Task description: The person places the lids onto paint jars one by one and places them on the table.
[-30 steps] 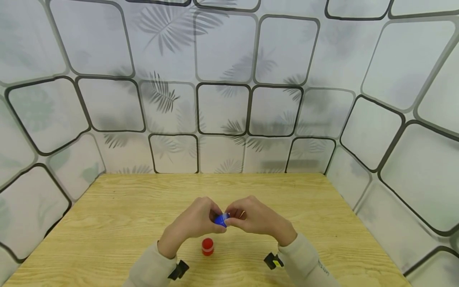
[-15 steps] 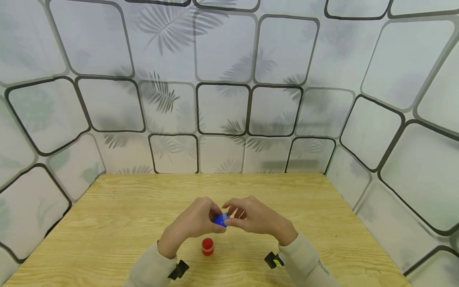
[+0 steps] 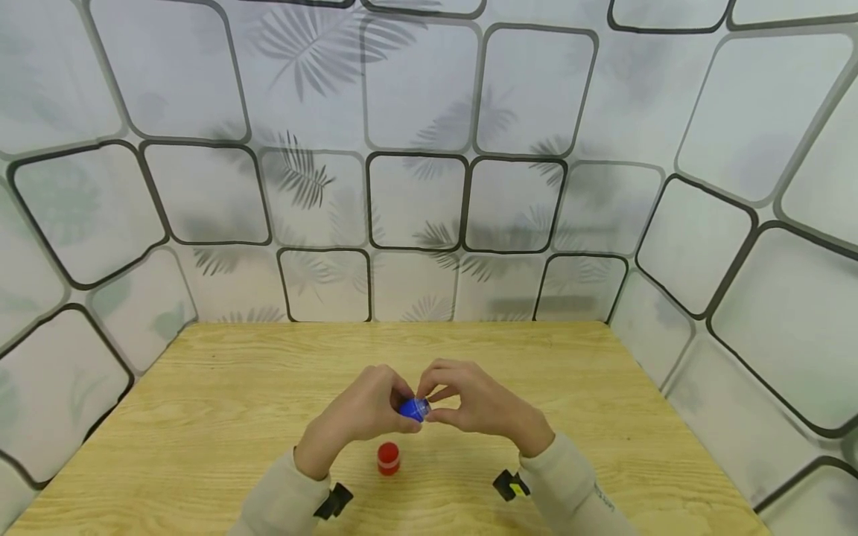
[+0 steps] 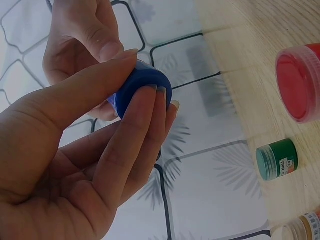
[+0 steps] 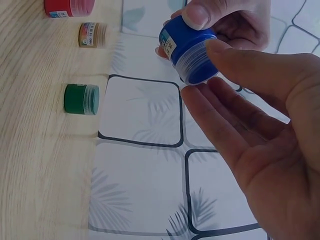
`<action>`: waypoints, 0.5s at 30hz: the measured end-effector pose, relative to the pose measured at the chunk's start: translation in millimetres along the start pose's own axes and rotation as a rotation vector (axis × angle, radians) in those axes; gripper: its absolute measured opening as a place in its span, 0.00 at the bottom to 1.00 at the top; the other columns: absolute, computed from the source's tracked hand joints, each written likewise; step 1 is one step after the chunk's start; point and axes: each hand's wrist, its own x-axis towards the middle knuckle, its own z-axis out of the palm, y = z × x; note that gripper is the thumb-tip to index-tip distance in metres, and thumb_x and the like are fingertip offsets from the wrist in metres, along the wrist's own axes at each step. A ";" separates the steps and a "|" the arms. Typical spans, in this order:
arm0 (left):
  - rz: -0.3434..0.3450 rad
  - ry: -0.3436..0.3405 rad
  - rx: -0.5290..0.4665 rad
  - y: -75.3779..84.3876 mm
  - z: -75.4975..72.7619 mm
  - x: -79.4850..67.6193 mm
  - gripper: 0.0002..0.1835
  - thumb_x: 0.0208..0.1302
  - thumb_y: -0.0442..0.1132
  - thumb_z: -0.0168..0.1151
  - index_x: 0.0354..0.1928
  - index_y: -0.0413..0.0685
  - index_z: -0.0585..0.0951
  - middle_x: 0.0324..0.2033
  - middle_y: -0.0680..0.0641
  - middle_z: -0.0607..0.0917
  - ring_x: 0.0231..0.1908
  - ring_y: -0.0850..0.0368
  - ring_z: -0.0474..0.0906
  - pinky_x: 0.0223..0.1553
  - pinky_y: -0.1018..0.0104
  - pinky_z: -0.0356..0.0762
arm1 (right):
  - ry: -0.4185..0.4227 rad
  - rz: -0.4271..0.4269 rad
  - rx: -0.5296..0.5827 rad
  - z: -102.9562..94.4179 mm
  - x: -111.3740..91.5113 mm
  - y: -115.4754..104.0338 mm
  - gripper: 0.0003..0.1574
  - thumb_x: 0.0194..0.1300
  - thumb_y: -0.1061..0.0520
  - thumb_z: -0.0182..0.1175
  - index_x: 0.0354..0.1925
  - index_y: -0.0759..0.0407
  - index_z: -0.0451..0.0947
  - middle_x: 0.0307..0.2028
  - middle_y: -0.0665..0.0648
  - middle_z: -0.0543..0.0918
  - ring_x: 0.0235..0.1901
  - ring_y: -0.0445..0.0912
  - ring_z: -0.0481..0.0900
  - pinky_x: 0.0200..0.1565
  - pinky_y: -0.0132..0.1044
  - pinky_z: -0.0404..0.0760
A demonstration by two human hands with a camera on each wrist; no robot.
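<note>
My left hand [image 3: 365,408] grips a small blue paint jar [image 5: 176,39] by its body, held over the table and tilted so that its clear screw lid [image 5: 194,64] points to the right. Thumb and fingertips of my right hand [image 3: 479,400] pinch that lid around its ridged rim. The lid sits on the jar. From the left wrist view the jar's round blue base [image 4: 147,82] shows, with the left fingers curled over it. A printed label partly shows on the jar's side in the right wrist view.
On the wooden table [image 3: 268,372] a red paint jar [image 3: 388,460] stands in front of the hands. Both wrist views also show a green jar [image 5: 77,99] and a brownish one [image 5: 91,35]. A patterned white curtain [image 3: 415,201] encloses the table's back and sides.
The right fingers loosened and spread off the lid half a second ago, and now they have come back around it. The left hand and the jar have hardly moved.
</note>
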 end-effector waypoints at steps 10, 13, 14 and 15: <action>0.018 0.012 0.003 0.5 0.1 -0.7 0.06 0.54 0.33 0.80 0.31 0.41 0.90 0.26 0.49 0.90 0.25 0.63 0.84 0.28 0.70 0.83 | 0.009 0.041 0.005 0.4 0.5 -1.5 0.12 0.65 0.64 0.70 0.47 0.60 0.82 0.44 0.56 0.87 0.46 0.43 0.88 0.47 0.29 0.86; 0.022 0.014 0.006 0.7 0.2 -0.8 0.06 0.54 0.33 0.80 0.32 0.40 0.90 0.26 0.49 0.90 0.25 0.63 0.84 0.28 0.70 0.83 | 0.007 0.073 0.000 0.3 0.5 -2.5 0.12 0.66 0.63 0.69 0.48 0.60 0.82 0.45 0.57 0.87 0.45 0.43 0.89 0.46 0.27 0.85; 0.022 0.014 0.006 0.8 0.2 -0.9 0.06 0.54 0.33 0.80 0.32 0.40 0.90 0.26 0.49 0.90 0.25 0.63 0.84 0.28 0.70 0.83 | 0.006 0.083 -0.002 0.3 0.6 -2.8 0.12 0.67 0.62 0.69 0.48 0.60 0.82 0.45 0.57 0.88 0.44 0.42 0.89 0.45 0.26 0.85; 0.021 0.014 0.005 1.0 0.1 -1.0 0.06 0.54 0.33 0.79 0.32 0.40 0.90 0.26 0.49 0.90 0.25 0.63 0.83 0.28 0.70 0.83 | 0.006 0.092 -0.007 0.2 0.7 -3.0 0.11 0.67 0.62 0.69 0.48 0.60 0.83 0.45 0.57 0.88 0.44 0.42 0.89 0.45 0.26 0.85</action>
